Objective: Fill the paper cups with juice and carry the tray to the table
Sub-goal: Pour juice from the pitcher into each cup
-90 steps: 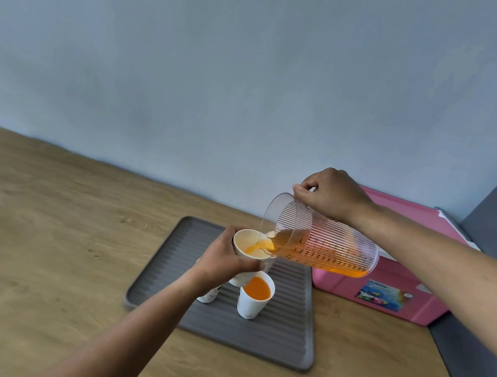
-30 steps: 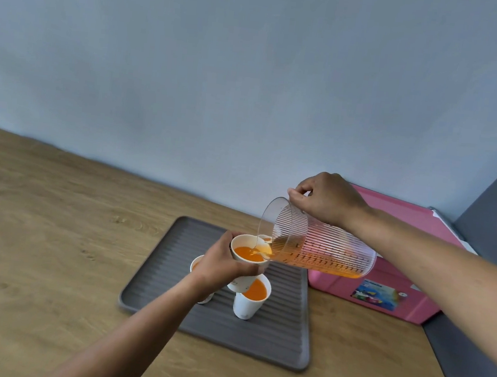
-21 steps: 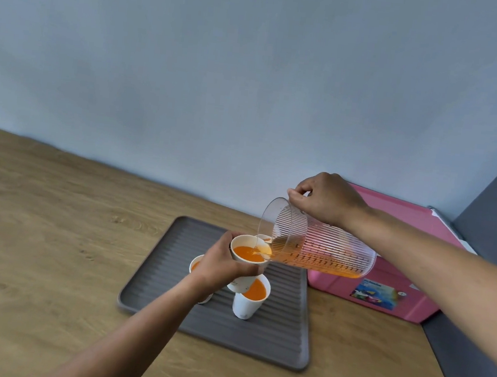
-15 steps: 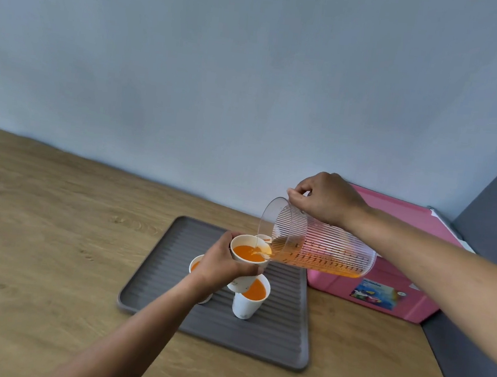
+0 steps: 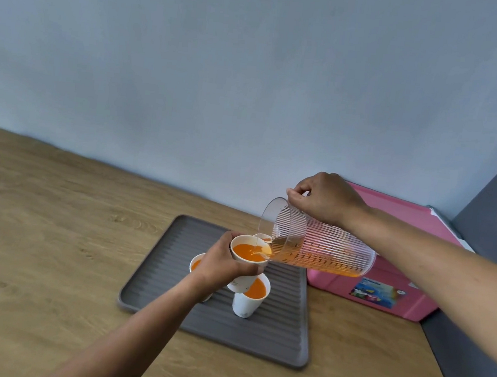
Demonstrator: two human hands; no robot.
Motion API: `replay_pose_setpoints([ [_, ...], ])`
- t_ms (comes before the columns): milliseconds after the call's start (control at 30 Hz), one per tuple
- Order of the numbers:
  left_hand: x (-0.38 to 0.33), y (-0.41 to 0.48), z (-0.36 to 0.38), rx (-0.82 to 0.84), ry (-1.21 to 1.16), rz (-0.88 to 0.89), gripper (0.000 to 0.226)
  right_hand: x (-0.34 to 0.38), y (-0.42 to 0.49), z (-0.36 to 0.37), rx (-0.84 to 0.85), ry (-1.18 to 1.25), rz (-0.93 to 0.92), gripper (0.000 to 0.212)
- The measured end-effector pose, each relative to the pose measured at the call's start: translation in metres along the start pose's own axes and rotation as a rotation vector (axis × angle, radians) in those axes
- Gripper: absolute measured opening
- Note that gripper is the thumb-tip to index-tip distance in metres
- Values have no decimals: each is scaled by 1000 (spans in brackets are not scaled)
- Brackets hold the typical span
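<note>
My left hand grips a white paper cup above the grey ribbed tray; the cup holds orange juice close to its rim. My right hand holds a clear ribbed jug by its handle, tipped far over, its spout at the cup's rim with juice running in. On the tray stand a filled cup and, half hidden behind my left hand, another cup with juice. A further cup rim peeks out behind the held cup.
The tray lies on a wooden counter against a pale blue wall. A pink plastic box sits right of the tray in the corner, beside a dark grey panel.
The juice in the held cup has risen from a shallow layer to near the rim, and the jug's level has dropped. Both hands have stayed nearly in place.
</note>
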State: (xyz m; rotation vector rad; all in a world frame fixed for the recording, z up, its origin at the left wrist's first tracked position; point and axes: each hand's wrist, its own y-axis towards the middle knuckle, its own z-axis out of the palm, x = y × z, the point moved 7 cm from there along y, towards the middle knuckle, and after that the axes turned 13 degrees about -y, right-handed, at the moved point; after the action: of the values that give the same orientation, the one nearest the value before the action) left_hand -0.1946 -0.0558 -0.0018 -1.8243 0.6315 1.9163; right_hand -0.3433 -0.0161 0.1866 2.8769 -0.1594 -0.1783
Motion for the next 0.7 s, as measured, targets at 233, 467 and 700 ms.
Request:
replay_pose_setpoints([
  [233, 2, 0, 0, 1, -6, -1, 77, 1, -1, 0, -4, 2, -5, 38],
  [467, 2, -1, -1, -5, -21, -6, 76, -1, -2, 1, -19, 17, 1, 37],
  [700, -6, -1, -4, -16, -37, -3, 73, -15, 0, 6, -28, 101, 69, 36],
])
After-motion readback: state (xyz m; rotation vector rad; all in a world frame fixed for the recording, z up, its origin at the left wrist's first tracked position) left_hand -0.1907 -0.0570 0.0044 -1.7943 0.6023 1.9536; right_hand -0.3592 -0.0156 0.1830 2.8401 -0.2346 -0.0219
